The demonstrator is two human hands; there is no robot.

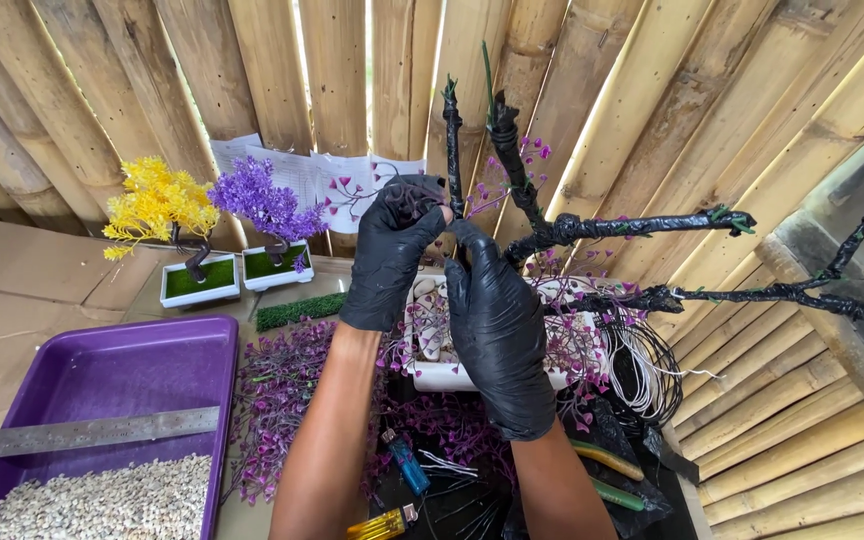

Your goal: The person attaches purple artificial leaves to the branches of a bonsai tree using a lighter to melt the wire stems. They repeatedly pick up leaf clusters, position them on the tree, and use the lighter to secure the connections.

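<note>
In the head view, both hands wear black gloves and meet at the trunk of a black-wrapped tree frame (552, 232), which rises from a white rectangular pot (442, 372) on the counter (42, 290). The left hand (392, 250) is curled closed high on the trunk, its fingertips pinching what looks like a roll or strip of black wrap against an upright branch, though glove and wrap are the same colour and the edge is hard to make out. The right hand (497, 320) sits just below and beside it, fingers closed around the lower trunk, thumb pointing up toward the left hand.

From the trunk, two thin branches stand upright and two longer ones reach away to the right of the pot, over the bamboo wall (752, 120). Small purple leaf sprigs (282, 390) lie heaped around the pot and to its left. Right of the pot lies a coil of white wire (647, 370). In front of the pot, near the forearms, lie a blue lighter (410, 467) and a yellow lighter (382, 523).

Left of the pot sits a purple tray (122, 370) holding pale gravel (102, 500), with a steel ruler (82, 432) laid across it. Behind the tray, a yellow miniature tree (157, 200) and a purple miniature tree (264, 203) stand side by side in small white pots.
</note>
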